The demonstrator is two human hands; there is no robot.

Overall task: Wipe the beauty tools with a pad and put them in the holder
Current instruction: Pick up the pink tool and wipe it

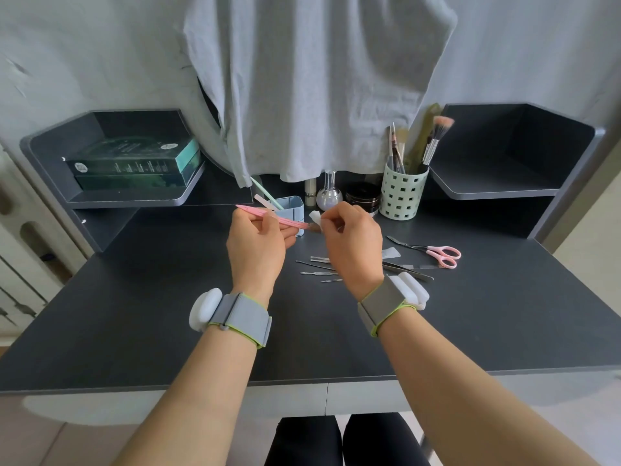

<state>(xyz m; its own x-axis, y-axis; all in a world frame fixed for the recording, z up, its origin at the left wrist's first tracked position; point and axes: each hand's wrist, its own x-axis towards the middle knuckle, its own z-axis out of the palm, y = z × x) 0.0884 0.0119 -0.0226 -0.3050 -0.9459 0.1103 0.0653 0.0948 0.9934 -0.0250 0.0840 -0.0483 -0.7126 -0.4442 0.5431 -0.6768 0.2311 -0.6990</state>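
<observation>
My left hand (257,243) grips a slim pink tool (252,210) above the dark desk, its tip pointing right. My right hand (349,240) pinches a small white pad (316,217) against that tip. Just behind my hands stands a light blue holder (295,206) with a green stick and a pale file leaning in it. Pink-handled scissors (440,254), tweezers (408,271) and several thin metal tools (317,264) lie on the desk near my right wrist.
A pale green perforated cup (401,193) with brushes stands at the back right, beside a glass bottle (329,195) and a dark jar (363,196). Green boxes (134,166) fill the left shelf. A grey cloth (319,79) hangs over the back.
</observation>
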